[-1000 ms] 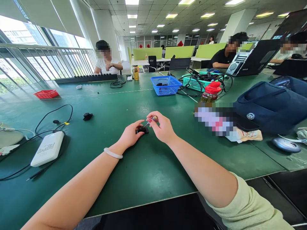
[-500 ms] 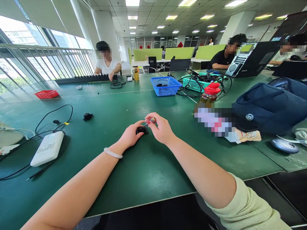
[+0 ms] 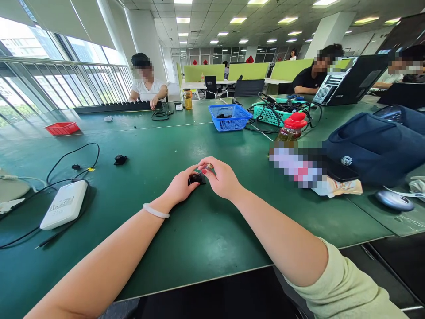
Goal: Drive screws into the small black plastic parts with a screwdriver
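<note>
Near the middle of the green table, my left hand (image 3: pixel 180 185) is closed on a small black part (image 3: pixel 198 178), pressing it against the tabletop with thumb and fingers. My right hand (image 3: pixel 223 180) pinches a small screwdriver (image 3: pixel 209 166) above that part; the rounded end of its handle faces me. The tool's tip is hidden by the fingers, so I cannot tell whether it touches the part. Another small black piece (image 3: pixel 120 159) lies to the left, apart from both hands.
A white power adapter (image 3: pixel 64 204) with black cables lies left. Farther off are a red tray (image 3: pixel 62 128), a blue basket (image 3: pixel 230 118) and a green basket (image 3: pixel 270 114). A red-lidded jar (image 3: pixel 292 127) and navy bag (image 3: pixel 368 150) stand right. Co-workers sit across the table.
The screwdriver's handle end has shifted slightly left, with the right fingers bent round it a little differently. The left hand keeps its hold on the black part.
</note>
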Motion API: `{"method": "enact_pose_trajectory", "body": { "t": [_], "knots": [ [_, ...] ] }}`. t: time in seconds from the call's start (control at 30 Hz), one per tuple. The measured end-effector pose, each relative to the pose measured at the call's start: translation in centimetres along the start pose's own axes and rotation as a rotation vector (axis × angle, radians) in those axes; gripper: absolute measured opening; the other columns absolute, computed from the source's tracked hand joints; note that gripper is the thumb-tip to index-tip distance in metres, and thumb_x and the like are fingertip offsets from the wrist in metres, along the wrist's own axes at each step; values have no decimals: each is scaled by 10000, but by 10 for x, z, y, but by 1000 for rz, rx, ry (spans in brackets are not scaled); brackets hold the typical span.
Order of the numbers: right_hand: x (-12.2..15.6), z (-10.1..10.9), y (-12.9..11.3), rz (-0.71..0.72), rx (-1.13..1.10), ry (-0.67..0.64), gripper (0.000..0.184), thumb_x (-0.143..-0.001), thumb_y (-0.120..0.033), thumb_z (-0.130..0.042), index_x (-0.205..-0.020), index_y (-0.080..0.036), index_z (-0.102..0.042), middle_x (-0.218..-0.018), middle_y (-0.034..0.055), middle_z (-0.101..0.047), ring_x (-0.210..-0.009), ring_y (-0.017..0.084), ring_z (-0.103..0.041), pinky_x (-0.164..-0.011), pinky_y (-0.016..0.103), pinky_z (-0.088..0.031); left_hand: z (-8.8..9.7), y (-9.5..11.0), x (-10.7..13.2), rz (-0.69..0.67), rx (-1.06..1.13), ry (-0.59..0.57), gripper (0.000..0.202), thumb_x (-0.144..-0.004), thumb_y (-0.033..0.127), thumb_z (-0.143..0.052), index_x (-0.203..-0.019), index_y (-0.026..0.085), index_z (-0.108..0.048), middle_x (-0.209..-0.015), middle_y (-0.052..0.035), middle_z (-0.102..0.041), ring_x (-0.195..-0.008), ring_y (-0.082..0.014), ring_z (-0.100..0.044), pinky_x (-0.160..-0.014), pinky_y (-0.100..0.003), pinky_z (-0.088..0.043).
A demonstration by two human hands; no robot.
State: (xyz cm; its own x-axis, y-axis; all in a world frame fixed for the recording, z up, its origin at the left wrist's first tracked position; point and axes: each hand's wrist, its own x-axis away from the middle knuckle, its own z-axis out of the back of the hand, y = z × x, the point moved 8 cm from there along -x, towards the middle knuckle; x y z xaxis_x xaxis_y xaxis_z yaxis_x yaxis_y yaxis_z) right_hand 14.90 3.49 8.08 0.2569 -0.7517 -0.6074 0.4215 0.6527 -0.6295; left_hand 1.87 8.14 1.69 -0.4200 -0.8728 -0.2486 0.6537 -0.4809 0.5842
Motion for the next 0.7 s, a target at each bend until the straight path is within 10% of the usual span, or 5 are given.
{"method": "enact_pose_trajectory", "body": {
  "t": [0.5, 0.7],
  "knots": [
    [9, -31, -35, 347, 122, -255, 212, -876, -98, -559, -867, -248, -709, -917, 17, -757, -898, 190, -657, -887, 377, -457, -4, 6, 1, -159, -74, -8, 541, -838, 213, -580, -1373, 177, -509, -1296, -123, -650, -1161, -273, -627, -1007, -418, -487],
    [0, -3, -5, 41, 13, -7, 200, -868, -167, -621, -996, -268, -736, -1007, 11, -760, -958, 186, -679, -918, 366, -492, -1, 6, 0, -107, -77, 3, 379, -859, 199, -588, -1236, 221, -629, -1115, -54, -724, -1010, -235, -673, -936, -378, -519]
  ]
}}
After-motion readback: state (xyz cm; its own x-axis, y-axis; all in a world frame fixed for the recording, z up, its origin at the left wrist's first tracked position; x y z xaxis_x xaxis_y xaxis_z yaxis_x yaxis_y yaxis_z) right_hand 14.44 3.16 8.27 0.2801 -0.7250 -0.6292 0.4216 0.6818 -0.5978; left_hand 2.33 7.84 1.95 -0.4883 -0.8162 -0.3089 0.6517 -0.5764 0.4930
